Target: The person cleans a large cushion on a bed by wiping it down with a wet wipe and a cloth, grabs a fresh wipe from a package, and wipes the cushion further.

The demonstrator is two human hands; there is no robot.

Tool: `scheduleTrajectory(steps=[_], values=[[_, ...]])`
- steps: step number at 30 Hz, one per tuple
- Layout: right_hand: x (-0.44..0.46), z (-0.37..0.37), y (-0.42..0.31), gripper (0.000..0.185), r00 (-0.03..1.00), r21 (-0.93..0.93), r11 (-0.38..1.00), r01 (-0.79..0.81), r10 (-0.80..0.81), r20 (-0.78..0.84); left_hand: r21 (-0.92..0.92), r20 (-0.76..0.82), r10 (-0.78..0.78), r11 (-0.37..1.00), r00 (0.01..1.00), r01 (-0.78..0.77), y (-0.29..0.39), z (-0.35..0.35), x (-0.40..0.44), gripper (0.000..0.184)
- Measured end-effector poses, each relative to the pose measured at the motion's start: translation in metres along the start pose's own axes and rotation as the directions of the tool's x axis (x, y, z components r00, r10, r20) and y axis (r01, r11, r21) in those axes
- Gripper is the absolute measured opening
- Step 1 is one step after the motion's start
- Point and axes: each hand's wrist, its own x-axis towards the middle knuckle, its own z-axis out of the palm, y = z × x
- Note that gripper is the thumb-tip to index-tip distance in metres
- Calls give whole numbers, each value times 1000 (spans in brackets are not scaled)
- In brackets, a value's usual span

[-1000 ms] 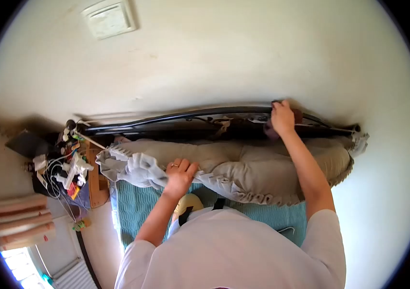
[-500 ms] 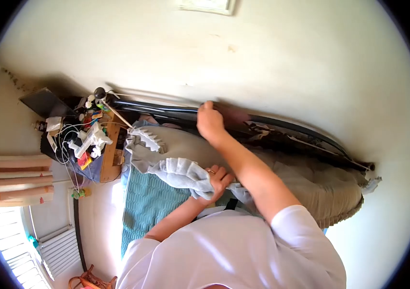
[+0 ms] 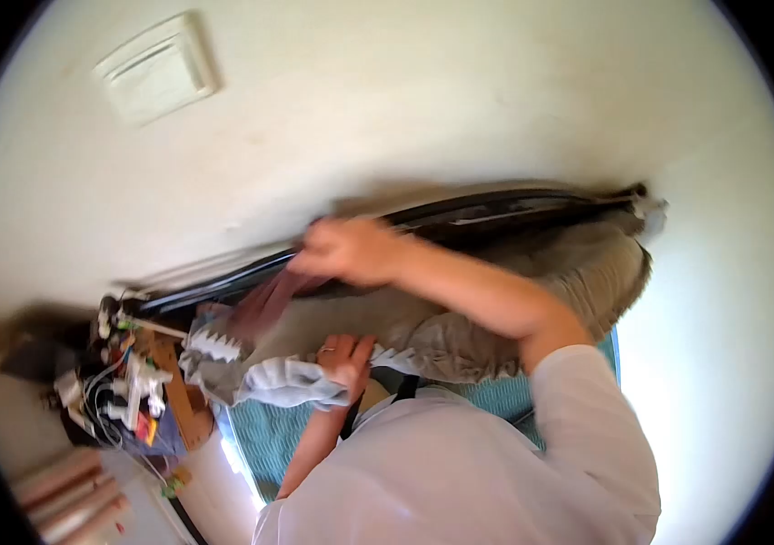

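Note:
My right hand point(image 3: 346, 250) is closed on a dark maroon cloth point(image 3: 269, 300), which hangs down to the left, blurred by motion. It is over the black metal rail point(image 3: 460, 204) of the headboard. My left hand point(image 3: 346, 359) grips the ruffled edge of a grey padded cover point(image 3: 405, 318) lying along the headboard. The cover's lighter underside point(image 3: 282, 381) is folded up beside my left hand. Under the cover lies a teal quilted bedspread point(image 3: 278, 436).
At the left, a wooden bedside cabinet point(image 3: 189, 391) carries white power strips point(image 3: 142, 386), cables and small items. A striped curtain point(image 3: 69, 495) hangs at the lower left. A white switch plate point(image 3: 155, 73) is on the wall.
My right hand has lifted off the rail, and the maroon cloth now hangs visibly from it. My left hand stays on the cover's edge. The view has tilted and shifted.

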Motion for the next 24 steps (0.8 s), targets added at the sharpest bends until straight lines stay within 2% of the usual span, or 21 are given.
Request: scheduleTrajectory(steps=[1, 2, 3, 4, 5, 6, 7, 8, 9, 10, 11, 13, 14, 15, 16, 17, 19, 20, 21, 22, 24], values=[[-49, -52, 23, 27, 962, -63, 968, -243, 249, 113, -13, 10, 3, 1000, 1000, -3, 1, -2, 2, 39], [-99, -98, 43, 29, 755, -72, 771, -633, 635, 163, -19, 17, -3, 1000, 1000, 4, 1, -2, 4, 40], [-184, -122, 79, 39, 647, -524, 550, -650, 763, -3, -26, 11, 17, 1000, 1000, -17, 4, 0, 6, 40], [-252, -166, 99, 43, 129, -412, 53, -910, 979, -158, -15, -2, 11, 1000, 1000, -11, 5, 1, 7, 40], [-294, -208, 88, 37, -23, -457, -183, -870, 943, -332, 0, -12, 5, 1000, 1000, -5, 5, 0, 8, 40], [-362, -238, 94, 33, -82, -388, -278, -879, 889, -451, 0, 4, -1, 1000, 1000, 1, 5, 0, 9, 38], [-436, -259, 103, 31, 31, -521, -271, -810, 866, -499, -1, 11, 8, 1000, 1000, -8, 6, 3, 9, 38], [-448, -271, 103, 31, -137, -254, -389, -886, 741, -657, 17, 0, -16, 1000, 1000, 16, 8, 7, 7, 43], [-455, -278, 93, 31, -337, 46, -456, -889, 582, -740, 39, -3, -36, 999, 999, 36, 12, 8, 4, 47], [-459, -274, 90, 32, -423, 210, -430, -878, 495, -759, 44, 58, -57, 998, 997, 55, 17, 6, 1, 55], [-452, -260, 97, 34, -420, 252, -365, -896, 517, -746, 44, 66, -50, 998, 997, 47, 27, 3, 5, 55], [-425, -209, 123, 36, -319, 212, -238, -948, 691, -649, 35, -1, 54, 998, 999, -54, 48, 0, 20, 55], [-409, -179, 135, 38, -289, 213, -200, -956, 756, -588, 31, 7, 103, 994, 995, -103, 51, 8, 18, 62], [-393, -148, 147, 39, -394, 378, -210, -902, 757, -520, 39, 9, 99, 994, 995, -99, 52, 14, 17, 62], [-379, -114, 163, 40, -540, 608, -211, -766, 724, -429, -17, 50, 102, 995, 993, -102, 53, 20, 16, 62], [-343, -103, 152, 42, -702, 852, -132, -507, 637, -319, -78, 87, 109, 992, 990, -103, 54, 25, 16, 62], [-307, -70, 145, 41, -691, 845, -164, -509, 664, -287, -105, 83, 65, 993, 994, -56, 53, 36, 9, 60], [-288, -49, 140, 37, -662, 890, -98, -446, 705, -254, -90, 42, 48, 995, 998, -44, 55, 41, 6, 58], [-298, 3, 161, 26, -509, 580, -63, -813, 562, -652, -81, 10, 32, 996, 999, -31, 56, 44, 2, 56], [-296, 25, 161, 24, -508, 664, -67, -745, 702, -499, -91, 22, 37, 995, 999, -35, 56, 46, 0, 56], [-292, 67, 160, 20, -440, 775, -187, -603, 889, -128, -96, 20, 39, 995, 999, -37, 51, 49, 5, 56]])
